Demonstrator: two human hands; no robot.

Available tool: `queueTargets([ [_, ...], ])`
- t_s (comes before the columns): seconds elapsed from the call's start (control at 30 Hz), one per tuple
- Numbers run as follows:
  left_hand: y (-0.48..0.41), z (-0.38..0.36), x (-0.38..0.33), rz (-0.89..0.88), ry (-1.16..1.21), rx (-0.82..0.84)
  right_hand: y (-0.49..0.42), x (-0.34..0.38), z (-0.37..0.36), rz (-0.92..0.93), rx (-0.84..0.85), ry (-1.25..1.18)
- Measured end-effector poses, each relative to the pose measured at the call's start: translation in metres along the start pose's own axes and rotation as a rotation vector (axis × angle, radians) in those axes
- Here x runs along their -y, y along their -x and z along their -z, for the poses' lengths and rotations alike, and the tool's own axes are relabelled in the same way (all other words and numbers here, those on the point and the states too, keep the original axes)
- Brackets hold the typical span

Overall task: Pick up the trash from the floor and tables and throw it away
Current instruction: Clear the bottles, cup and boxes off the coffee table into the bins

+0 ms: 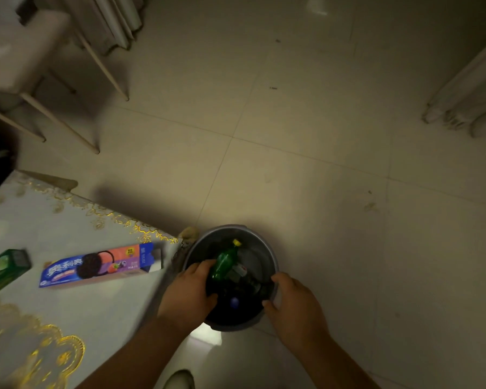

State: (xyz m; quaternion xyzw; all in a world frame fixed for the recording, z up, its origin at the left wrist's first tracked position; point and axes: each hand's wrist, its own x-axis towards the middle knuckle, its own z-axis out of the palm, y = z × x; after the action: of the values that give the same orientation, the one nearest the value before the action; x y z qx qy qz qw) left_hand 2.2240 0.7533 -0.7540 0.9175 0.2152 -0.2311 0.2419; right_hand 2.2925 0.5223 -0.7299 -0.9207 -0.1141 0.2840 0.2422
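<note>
A round grey trash bin (267, 249) stands on the floor beside the table corner. My left hand (190, 293) holds a green plastic bottle (224, 262) with a yellow cap over the bin's opening. My right hand (293, 304) grips the bin's near right rim. Other trash lies dark inside the bin, among it something with a blue cap. On the table (40, 226) lie a blue and pink cookie box (101, 265) and a green box (3, 269) at the left edge.
The table has a white cloth with gold trim. A chair (26, 57) with thin pale legs stands at the upper left. Curtains hang at the top and at the right edge. Small specks (371, 206) dot the tiled floor. A shoe tip (180, 380) shows at the bottom.
</note>
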Motion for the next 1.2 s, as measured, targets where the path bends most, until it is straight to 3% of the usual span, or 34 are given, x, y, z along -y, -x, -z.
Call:
queueTargets([
  [0.4, 0.184, 0.206, -0.1, -0.042, -0.275, -0.179, 0.121, 0.119, 0.181, 0.209, 0.02, 0.128],
  [0.67, 0.354, 0.312, -0.132, 0.037, -0.209, -0.394, 0.223, 0.215, 0.266, 0.481, -0.076, 0.193],
  [0.87, 0.441, 0.321, -0.086, 0.179, -0.146, -0.438, 0.269, 0.268, 0.255, 0.662, -0.041, 0.273],
  [1.2, 0.554, 0.305, 0.045, 0.405, 0.03, -0.512, 0.329, 0.348, 0.175, 0.735, 0.096, 0.384],
])
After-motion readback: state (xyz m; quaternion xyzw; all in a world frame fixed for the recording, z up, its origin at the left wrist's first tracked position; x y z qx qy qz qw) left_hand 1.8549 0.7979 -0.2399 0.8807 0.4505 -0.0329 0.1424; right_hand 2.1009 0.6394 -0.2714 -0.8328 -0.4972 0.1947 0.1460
